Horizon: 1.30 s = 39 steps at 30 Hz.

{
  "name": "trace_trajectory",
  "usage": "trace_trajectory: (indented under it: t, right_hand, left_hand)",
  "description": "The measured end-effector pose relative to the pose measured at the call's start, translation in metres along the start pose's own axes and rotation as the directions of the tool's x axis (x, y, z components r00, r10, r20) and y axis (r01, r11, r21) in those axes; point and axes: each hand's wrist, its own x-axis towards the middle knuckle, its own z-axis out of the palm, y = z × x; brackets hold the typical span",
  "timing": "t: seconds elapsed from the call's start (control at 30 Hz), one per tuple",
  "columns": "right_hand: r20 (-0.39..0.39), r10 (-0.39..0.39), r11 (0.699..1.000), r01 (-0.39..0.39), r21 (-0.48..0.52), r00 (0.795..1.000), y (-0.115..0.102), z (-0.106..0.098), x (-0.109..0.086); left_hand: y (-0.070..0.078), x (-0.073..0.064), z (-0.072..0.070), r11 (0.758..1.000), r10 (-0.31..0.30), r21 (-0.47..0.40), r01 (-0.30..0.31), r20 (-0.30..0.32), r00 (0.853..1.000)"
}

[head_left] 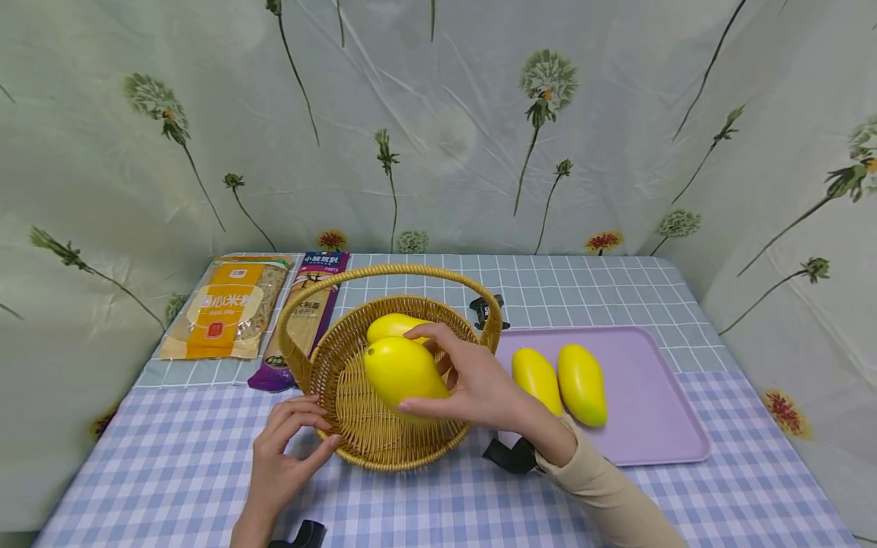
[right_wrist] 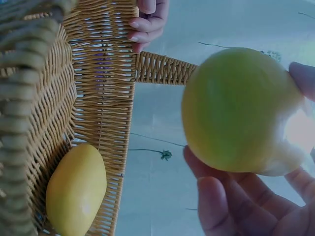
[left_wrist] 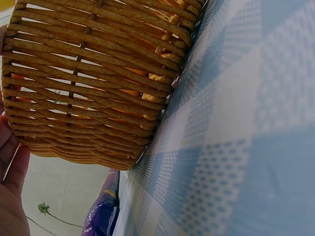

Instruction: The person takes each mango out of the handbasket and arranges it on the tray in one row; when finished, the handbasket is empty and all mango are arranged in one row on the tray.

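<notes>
A smooth, plump yellow mango with a greenish tinge (head_left: 400, 373) is in the right hand (head_left: 469, 380), which grasps it between the thumb on the near side and the fingers on the far side. The right hand holds it over a round, golden-brown woven wicker basket with a tall arched handle (head_left: 393, 463), above the level of the rim, as the right wrist view shows. The left hand (head_left: 284, 453) grips the rim of this basket on its own side, with fingertips over the edge and the thumb against the outside wall.

Just beyond the held fruit, a second yellow oval mango (head_left: 392, 326) lies inside the basket, toward the far wall. To the right of the right hand, a flat lilac rectangular tray with rounded corners (head_left: 651, 403) carries two more yellow mangoes (head_left: 582, 384), side by side, partly behind the right wrist.

Beyond the left hand lie a long purple packet of pasta with a clear window (head_left: 307, 323) and, farther to its left, a wide orange-and-clear plastic food packet (head_left: 222, 308). Under both hands, a blue-and-white checked cloth (head_left: 171, 457) covers the desk; beyond them hangs pale fabric printed with dandelions (head_left: 452, 114).
</notes>
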Motion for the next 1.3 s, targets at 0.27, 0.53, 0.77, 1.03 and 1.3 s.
trace_trajectory:
  t: [0.27, 0.53, 0.77, 1.03, 1.3]
  right_hand:
    - [-0.072, -0.020, 0.996, 0.026, 0.084, 0.997, 0.006, -0.005, -0.022]
    - [-0.191, -0.095, 0.987, 0.118, 0.113, 0.977, 0.020, -0.008, -0.039]
    - [-0.315, -0.099, 0.971, 0.161, 0.178, 0.944, 0.033, -0.013, -0.055]
    - [-0.401, -0.045, 0.957, 0.154, 0.245, 0.915, 0.044, -0.022, -0.072]
    - [-0.519, 0.063, 0.952, 0.105, 0.288, 0.852, 0.056, -0.034, -0.086]
  left_hand:
    - [0.000, 0.000, 0.000, 1.000, -0.001, 0.001, 0.001, 0.002, 1.000]
    - [-0.002, -0.001, 0.000, 1.000, 0.012, -0.006, -0.012, -0.001, 1.000]
    - [-0.003, -0.001, 0.001, 1.000, 0.019, -0.010, -0.020, -0.003, 1.000]
    - [-0.002, -0.001, 0.001, 1.000, 0.026, -0.008, -0.026, -0.004, 1.000]
    - [-0.003, 0.000, 0.000, 1.000, 0.015, 0.001, -0.015, -0.003, 1.000]
